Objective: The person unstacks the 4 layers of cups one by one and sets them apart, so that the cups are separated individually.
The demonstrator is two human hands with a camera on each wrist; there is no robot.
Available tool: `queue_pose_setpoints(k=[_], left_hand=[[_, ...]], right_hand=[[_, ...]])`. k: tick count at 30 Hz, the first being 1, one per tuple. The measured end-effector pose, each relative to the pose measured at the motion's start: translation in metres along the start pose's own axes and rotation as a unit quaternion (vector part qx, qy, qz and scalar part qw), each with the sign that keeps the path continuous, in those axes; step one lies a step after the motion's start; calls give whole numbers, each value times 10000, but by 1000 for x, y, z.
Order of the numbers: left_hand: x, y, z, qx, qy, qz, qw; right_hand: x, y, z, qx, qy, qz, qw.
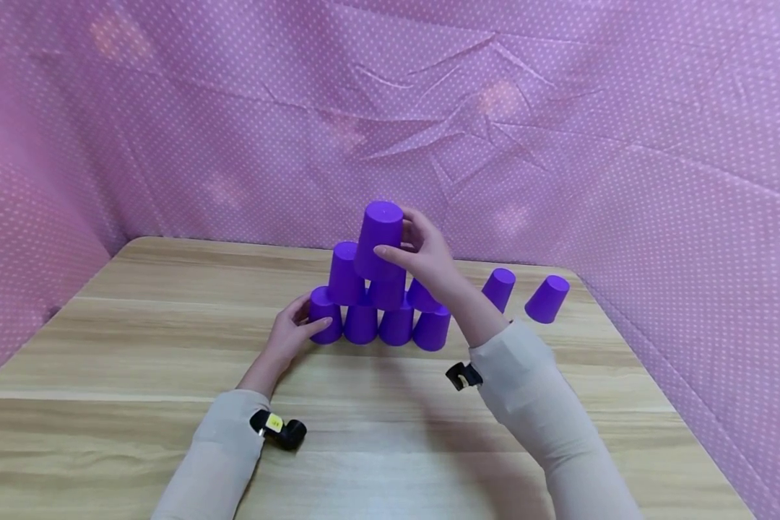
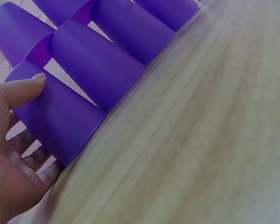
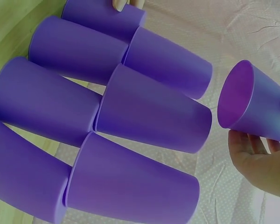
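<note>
Upside-down purple cups stand as a stepped wall in the head view: several in the bottom row and three above them. My left hand (image 1: 290, 334) is around the leftmost bottom cup (image 2: 60, 112), its thumb on the near side and fingers on the far side. High over the second row, my right hand (image 1: 427, 249) grips another purple cup (image 1: 378, 242), rim down. A small gap shows in the right wrist view between that cup's rim and the top of the middle second-row cup (image 3: 154, 109). My right forearm partly covers the right second-row cup (image 1: 422, 296).
Two more upside-down purple cups, one (image 1: 499, 289) partly behind the right forearm and another (image 1: 547, 299) farther right, stand on the wooden table (image 1: 169, 325). Pink dotted cloth (image 1: 299, 108) hangs behind and at both sides.
</note>
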State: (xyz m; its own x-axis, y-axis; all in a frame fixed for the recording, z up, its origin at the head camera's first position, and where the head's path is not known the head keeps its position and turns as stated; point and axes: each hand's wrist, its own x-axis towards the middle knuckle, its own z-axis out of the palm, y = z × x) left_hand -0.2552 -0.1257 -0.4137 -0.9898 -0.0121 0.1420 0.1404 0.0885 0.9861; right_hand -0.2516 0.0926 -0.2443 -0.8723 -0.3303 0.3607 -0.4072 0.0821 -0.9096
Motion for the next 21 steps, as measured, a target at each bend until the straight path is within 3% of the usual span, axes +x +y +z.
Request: queue_pose_setpoints(k=[11, 21], left_hand=[[-1, 1, -1, 86, -10, -147, 9999], [-1, 1, 2, -10, -25, 2, 10000]], right_hand=[[-27, -1, -11, 152, -54, -73, 9998], [-50, 2, -23, 289, -48, 68, 9995]])
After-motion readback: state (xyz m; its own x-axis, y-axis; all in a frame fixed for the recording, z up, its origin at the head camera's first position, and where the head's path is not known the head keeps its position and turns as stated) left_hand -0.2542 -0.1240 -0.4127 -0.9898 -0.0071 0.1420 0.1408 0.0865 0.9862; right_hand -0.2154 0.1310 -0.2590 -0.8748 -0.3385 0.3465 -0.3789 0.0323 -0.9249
